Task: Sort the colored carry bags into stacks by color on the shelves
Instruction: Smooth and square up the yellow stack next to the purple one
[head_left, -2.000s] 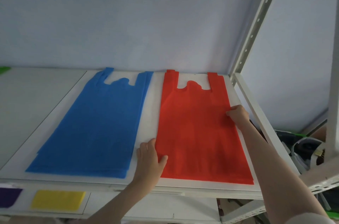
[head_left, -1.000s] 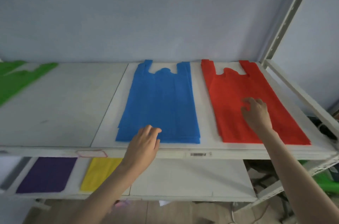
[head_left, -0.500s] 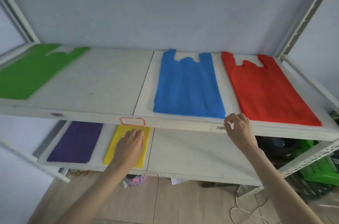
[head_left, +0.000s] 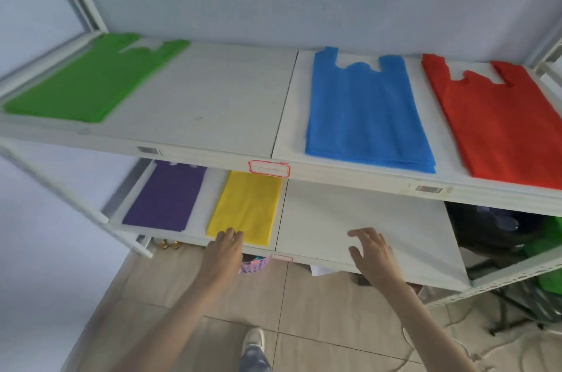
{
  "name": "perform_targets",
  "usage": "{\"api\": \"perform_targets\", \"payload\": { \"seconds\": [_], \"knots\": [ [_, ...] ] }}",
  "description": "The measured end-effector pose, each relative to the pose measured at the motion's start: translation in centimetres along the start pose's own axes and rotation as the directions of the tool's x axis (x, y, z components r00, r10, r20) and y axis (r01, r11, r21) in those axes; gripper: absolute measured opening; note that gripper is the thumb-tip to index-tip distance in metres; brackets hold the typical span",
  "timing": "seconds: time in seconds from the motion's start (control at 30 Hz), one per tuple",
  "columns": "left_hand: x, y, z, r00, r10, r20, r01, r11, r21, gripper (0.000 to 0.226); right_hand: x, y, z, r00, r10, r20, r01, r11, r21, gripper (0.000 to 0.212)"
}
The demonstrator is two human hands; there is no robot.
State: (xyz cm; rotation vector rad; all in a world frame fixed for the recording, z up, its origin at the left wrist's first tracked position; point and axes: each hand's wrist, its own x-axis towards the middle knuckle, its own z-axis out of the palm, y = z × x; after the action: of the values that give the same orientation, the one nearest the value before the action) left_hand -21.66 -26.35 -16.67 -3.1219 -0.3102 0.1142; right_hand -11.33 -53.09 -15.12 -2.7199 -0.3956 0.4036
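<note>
On the upper shelf (head_left: 213,103) lie green (head_left: 88,82), blue (head_left: 365,116) and red bags (head_left: 498,122); below, purple (head_left: 167,198) and yellow (head_left: 246,207). Left hand (head_left: 223,253), fingers loose, touches yellow; right hand (head_left: 372,253) hovers spread, empty.

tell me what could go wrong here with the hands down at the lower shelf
1. The left hand is at the front edge of the yellow bags, which reach the lower shelf lip; a careless grip could drag the stack off onto the floor.
2. The purple bags lie close beside the yellow, so a sideways nudge might mix the colors.
3. The right hand hovers open over bare shelf, steadying nothing.
</note>
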Motion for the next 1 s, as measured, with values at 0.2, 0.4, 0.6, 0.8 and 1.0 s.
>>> {"api": "perform_targets", "payload": {
  "seconds": [0.2,0.4,0.6,0.8,1.0],
  "knots": [
    [4.9,-5.8,4.3,0.997,0.012,0.077,-0.010,1.000,-0.025,0.053,4.4,-5.8,6.9,0.986,0.017,0.167,-0.007,0.998,-0.056,0.049],
    [12.3,-12.1,15.5,0.987,-0.086,0.139,0.083,0.996,0.027,0.046,16.0,-8.7,19.1,0.987,0.031,0.161,-0.016,0.996,-0.093,0.052],
    [21.1,-18.3,32.8,0.928,-0.325,0.181,0.353,0.924,-0.150,0.048,33.8,-6.2,33.9,0.989,0.145,-0.037,-0.129,0.953,0.275,0.039],
    [24.8,-22.5,41.9,0.871,-0.467,0.156,0.466,0.680,-0.566,0.041,44.5,-3.3,41.8,0.936,0.330,-0.119,-0.191,0.763,0.618,0.011],
    [24.1,-22.3,40.6,0.854,-0.433,0.290,0.499,0.519,-0.694,0.030,44.4,-5.4,41.1,0.912,0.395,-0.108,-0.293,0.815,0.499,0.039]
  ]
}}
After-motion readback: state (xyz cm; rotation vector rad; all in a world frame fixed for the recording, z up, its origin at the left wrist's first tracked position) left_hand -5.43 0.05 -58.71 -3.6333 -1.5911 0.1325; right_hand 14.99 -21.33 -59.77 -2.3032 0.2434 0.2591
